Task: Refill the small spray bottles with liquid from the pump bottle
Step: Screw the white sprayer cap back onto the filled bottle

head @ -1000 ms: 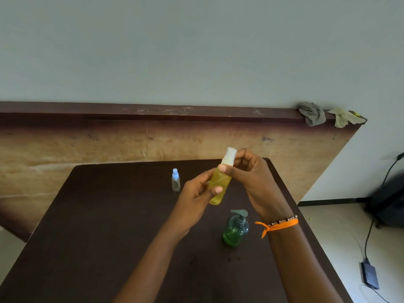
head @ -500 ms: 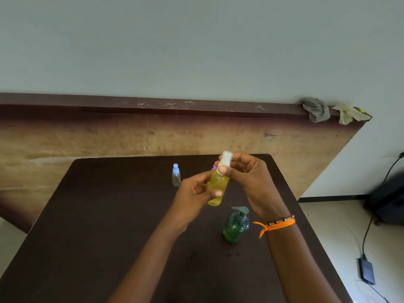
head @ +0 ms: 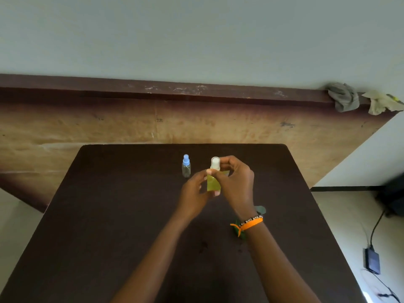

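- Head view: a dark brown table (head: 109, 215) stands before a wooden wall panel.
- The left hand (head: 193, 193) grips a yellow spray bottle (head: 213, 182) by its body, upright above the table.
- The right hand (head: 235, 182) pinches its white cap (head: 215, 163).
- A clear blue-capped spray bottle (head: 186, 166) stands just left.
- The green pump bottle (head: 260, 209) (mostly hidden) sits behind the right wrist.

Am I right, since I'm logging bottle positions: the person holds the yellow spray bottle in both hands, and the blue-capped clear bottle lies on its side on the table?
Not quite. The head view shows the blue-capped clear bottle standing upright on the table, not lying on its side. The rest holds: the left hand and right hand both hold the yellow spray bottle.
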A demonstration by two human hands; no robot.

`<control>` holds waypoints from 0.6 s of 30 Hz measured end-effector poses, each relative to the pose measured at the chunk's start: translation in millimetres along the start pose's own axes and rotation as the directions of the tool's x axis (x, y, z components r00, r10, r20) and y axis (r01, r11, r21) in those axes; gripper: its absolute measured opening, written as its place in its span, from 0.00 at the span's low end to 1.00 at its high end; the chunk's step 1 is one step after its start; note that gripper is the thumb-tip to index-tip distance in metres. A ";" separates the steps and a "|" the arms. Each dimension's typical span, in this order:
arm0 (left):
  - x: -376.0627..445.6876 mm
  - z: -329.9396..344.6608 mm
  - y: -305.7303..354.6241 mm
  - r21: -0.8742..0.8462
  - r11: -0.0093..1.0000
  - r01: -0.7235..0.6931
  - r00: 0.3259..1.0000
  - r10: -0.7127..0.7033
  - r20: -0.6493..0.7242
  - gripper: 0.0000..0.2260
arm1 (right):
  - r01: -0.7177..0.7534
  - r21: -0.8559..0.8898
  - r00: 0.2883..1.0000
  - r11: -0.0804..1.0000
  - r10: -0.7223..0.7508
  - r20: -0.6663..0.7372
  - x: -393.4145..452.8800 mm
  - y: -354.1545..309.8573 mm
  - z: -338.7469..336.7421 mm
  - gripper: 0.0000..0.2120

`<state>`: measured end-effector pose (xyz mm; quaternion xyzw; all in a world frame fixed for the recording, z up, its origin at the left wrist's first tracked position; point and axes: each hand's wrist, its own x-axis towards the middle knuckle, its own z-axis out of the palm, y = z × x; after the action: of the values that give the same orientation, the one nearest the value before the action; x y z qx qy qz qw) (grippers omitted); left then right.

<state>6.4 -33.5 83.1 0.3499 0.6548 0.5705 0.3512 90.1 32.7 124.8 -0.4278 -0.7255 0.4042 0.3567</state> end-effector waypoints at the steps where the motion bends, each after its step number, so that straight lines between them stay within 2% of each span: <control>1: 3.8 -3.2 -6.3 0.018 0.999 0.029 0.999 -0.029 -0.021 0.24 | -0.013 -0.004 1.000 1.000 0.013 -0.026 5.4 3.8 8.0 0.09; 5: 11.2 -15.4 -28.0 0.018 0.987 0.161 0.982 -0.158 -0.107 0.19 | -0.118 0.038 0.986 0.992 0.121 -0.118 29.4 21.6 35.5 0.09; 8: 16.2 -25.1 -41.0 0.019 0.980 0.196 0.974 -0.192 -0.121 0.15 | -0.183 0.040 0.970 0.982 0.187 -0.154 45.0 38.1 56.2 0.10; 12: 26.3 -35.4 -55.3 0.001 0.972 0.234 0.964 -0.232 -0.132 0.12 | -0.202 -0.042 0.964 0.979 0.191 -0.187 60.8 62.1 81.6 0.07; 18: 41.3 -46.2 -66.5 -0.006 0.959 0.282 0.948 -0.280 -0.149 0.10 | -0.260 -0.194 0.962 0.946 0.236 -0.137 75.6 85.4 98.4 0.08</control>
<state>-58.2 -28.1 19.3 0.2125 0.7266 0.5340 0.3764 4.8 100.0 20.4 -0.5730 -0.6833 0.3422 0.2960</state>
